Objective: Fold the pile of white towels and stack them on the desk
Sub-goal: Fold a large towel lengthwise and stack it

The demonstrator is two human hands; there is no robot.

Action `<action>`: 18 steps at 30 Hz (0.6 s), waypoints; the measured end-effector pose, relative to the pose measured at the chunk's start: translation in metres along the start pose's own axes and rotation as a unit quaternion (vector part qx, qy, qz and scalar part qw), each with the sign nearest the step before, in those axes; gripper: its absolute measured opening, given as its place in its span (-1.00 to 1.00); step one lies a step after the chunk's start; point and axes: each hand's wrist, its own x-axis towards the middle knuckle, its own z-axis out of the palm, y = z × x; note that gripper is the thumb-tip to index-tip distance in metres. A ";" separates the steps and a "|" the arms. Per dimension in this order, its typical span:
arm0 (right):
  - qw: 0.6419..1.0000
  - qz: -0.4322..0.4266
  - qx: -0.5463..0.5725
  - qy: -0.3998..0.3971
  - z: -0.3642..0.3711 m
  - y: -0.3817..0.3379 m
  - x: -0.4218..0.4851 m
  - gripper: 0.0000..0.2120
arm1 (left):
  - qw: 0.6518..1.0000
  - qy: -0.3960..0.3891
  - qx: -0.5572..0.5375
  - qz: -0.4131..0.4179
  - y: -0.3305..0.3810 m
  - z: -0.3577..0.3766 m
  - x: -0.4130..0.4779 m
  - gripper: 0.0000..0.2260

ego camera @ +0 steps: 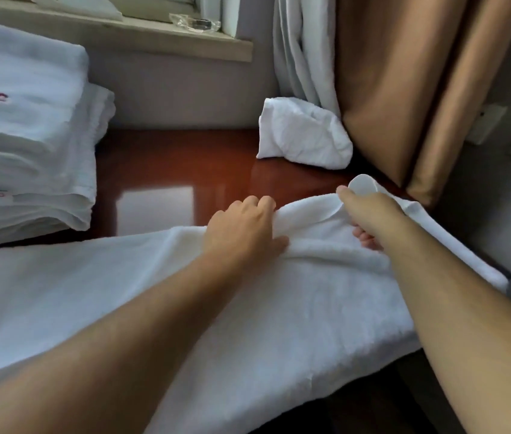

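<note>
white towel [247, 308] spread across centre and lower frame on the glossy red-brown counter [169, 170]. left hand [241, 227] and right hand [370, 214], each grip pinching its far edge, likely to draw a fold. folded stack [25, 136] at upper left; tan curtain [404, 89] at upper right

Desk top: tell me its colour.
Glossy reddish-brown desk top, clearest in the head view.
</note>
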 end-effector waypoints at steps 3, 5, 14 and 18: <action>0.998 -0.004 -0.066 0.001 0.010 -0.031 0.022 -0.48 | 0.998 0.056 0.023 0.032 -0.013 0.001 0.001 -0.68; 0.990 -0.014 -0.137 -0.002 0.021 -0.049 0.036 -0.61 | 0.997 0.060 0.033 0.025 -0.020 -0.001 0.003 -0.76; 0.907 -0.073 0.409 0.072 0.052 -0.066 0.052 -0.60 | 0.997 0.078 -0.014 -0.009 -0.034 -0.013 0.007 -0.75; 0.842 -0.029 0.528 0.105 0.026 -0.035 0.057 -0.65 | 0.996 0.092 0.004 0.013 -0.020 -0.016 -0.001 -0.68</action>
